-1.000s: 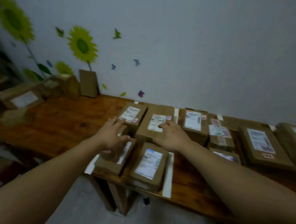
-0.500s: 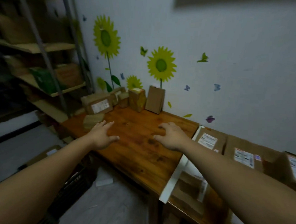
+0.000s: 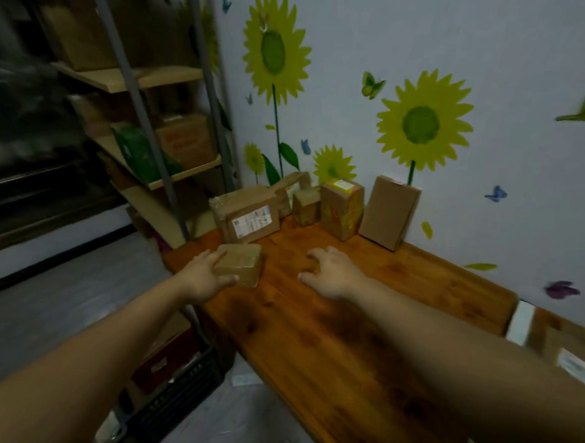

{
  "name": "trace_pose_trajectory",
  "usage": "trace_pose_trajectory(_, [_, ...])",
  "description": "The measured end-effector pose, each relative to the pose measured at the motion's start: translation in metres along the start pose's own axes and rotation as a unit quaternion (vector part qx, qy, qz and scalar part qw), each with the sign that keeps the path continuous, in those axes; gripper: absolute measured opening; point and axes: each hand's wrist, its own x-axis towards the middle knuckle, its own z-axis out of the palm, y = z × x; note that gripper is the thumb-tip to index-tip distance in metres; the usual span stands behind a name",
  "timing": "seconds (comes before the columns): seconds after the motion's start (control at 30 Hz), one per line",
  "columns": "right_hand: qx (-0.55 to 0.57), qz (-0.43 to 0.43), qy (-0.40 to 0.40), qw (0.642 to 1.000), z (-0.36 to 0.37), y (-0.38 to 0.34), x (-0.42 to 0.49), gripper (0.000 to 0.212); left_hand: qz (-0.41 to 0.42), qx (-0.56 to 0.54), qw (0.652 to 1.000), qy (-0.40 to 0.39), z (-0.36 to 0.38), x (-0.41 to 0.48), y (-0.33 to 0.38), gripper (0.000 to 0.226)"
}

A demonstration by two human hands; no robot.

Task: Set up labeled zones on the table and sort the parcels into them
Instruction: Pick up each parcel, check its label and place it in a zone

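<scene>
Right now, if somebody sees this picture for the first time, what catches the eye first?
Probably the yellow sunflower stickers on the wall behind the table. Then the left hand gripping a small brown parcel at the table's left edge, with the right hand spread empty beside it. More parcels sit against the wall.

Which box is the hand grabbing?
The small flat parcel at the near-left corner of the table, gripped by the left hand. The other parcels stand farther back, untouched.
</scene>
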Motion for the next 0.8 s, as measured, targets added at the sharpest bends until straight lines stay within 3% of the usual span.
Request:
trace_pose_trajectory(0.37, [0.048,0.106,-0.062,0.991,0.061,-0.06,0.15,0.065,-0.055,-0.114,0.99,-0.066,-0.02,0.137,-0.063,0.07])
trace_pose_trajectory(0.47, [0.161,0.181,-0.07,0.968,0.086,-0.072,0.183,0.046,-0.074,-0.168,0.977,-0.107,-0.017,0.175,-0.076,0.065])
trace_pose_trajectory(0.53, [0.201,0.186,-0.059,0.96,0.107,-0.083,0.203,0.033,-0.084,-0.212,0.961,-0.157,-0.011,0.2,-0.089,0.065])
trace_pose_trajectory(0.7, [0.367,0.218,-0.017,0.904,0.132,-0.101,0.218,0.022,-0.108,-0.285,0.923,-0.236,0.004,0.24,-0.111,0.052])
trace_pose_trajectory(0.8, [0.396,0.257,0.014,0.882,0.136,-0.093,0.208,0.012,-0.106,-0.293,0.907,-0.284,0.008,0.249,-0.103,0.05])
